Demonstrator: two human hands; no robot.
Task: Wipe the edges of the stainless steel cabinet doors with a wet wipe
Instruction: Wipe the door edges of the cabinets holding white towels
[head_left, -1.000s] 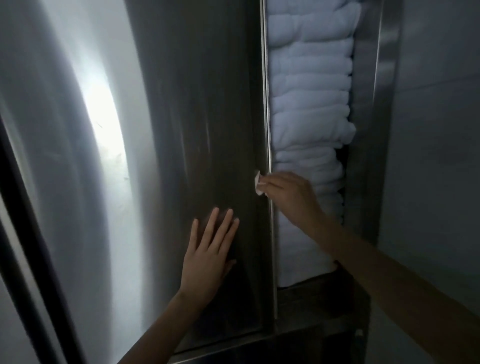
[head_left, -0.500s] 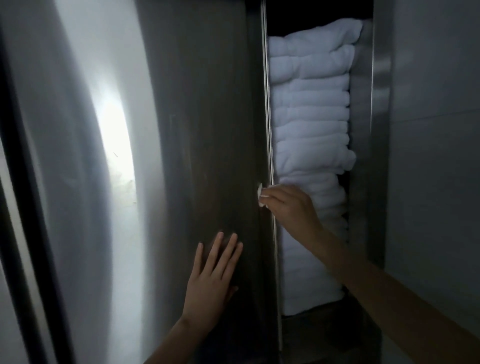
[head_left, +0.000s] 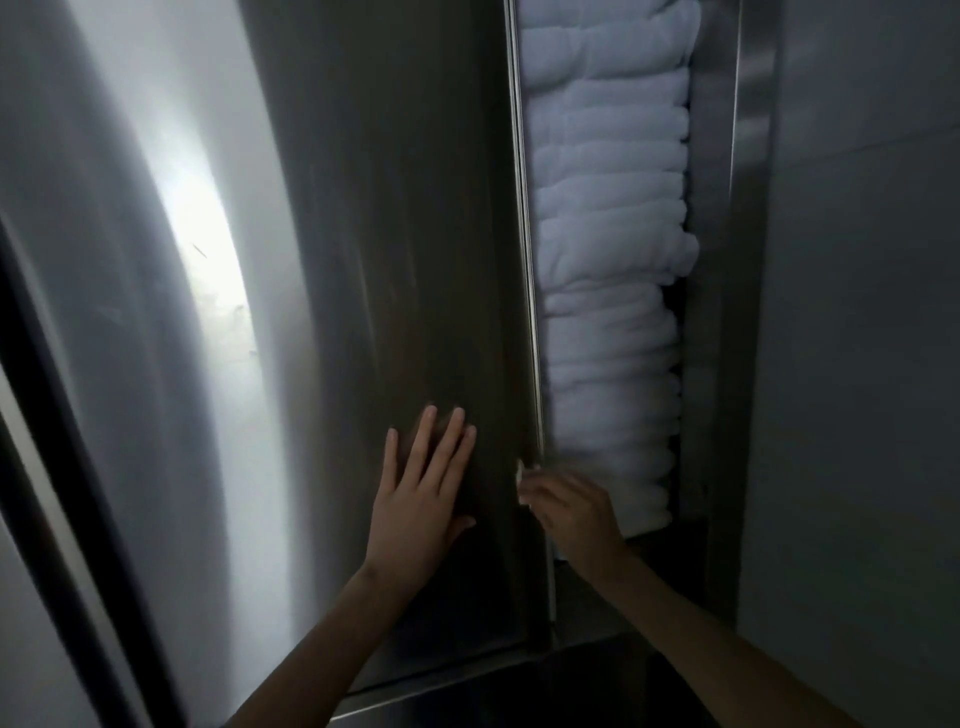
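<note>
A tall stainless steel cabinet door (head_left: 395, 260) fills the middle of the view, with its bright vertical edge (head_left: 525, 260) running down the right side. My left hand (head_left: 423, 499) lies flat on the door face, fingers spread. My right hand (head_left: 571, 512) pinches a small white wet wipe (head_left: 518, 474) against the door edge, low down. Only a corner of the wipe shows past my fingers.
Folded white towels (head_left: 608, 260) are stacked inside the cabinet, right of the door edge. A steel frame post (head_left: 748, 260) and a grey wall (head_left: 872, 364) stand further right. A dark vertical strip (head_left: 47, 415) runs down the far left. A bright glare marks the left door panel.
My right hand with the wipe has slid down the door edge towards the bottom of the towel stack. My left hand stays flat on the door.
</note>
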